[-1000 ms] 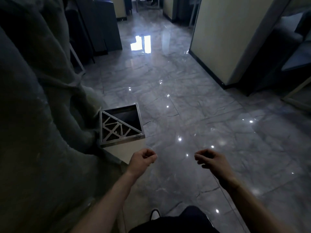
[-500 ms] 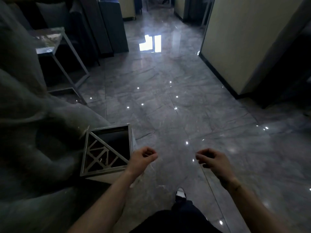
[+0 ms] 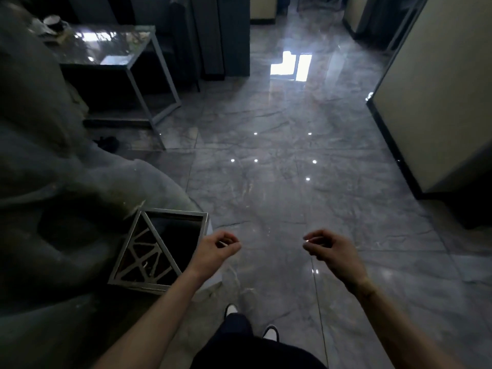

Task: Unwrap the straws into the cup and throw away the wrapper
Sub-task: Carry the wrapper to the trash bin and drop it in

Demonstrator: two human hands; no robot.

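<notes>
My left hand [image 3: 217, 250] hangs with its fingers curled in, right beside the near corner of a square metal-rimmed trash bin [image 3: 175, 212]. A triangular lattice covers half of the bin's top and the other half is a dark opening. A small pale sliver shows at my left fingertips; I cannot tell what it is. My right hand [image 3: 334, 253] is loosely curled over the bare floor, with nothing visible in it. Far off at the upper left, a cup-like object [image 3: 53, 21] stands on a glass table [image 3: 125, 35]. I see no straws.
A large grey rock-like sculpture [image 3: 53, 182] fills the left side and wraps around the bin. The glossy grey tiled floor [image 3: 279, 169] stretches ahead. A beige partition wall [image 3: 439, 89] stands on the right. My shoes [image 3: 270, 332] show at the bottom.
The view has moved forward: the bin has slid lower and closer to my left hand, and the glass table has come into sight. Both hands have stayed curled.
</notes>
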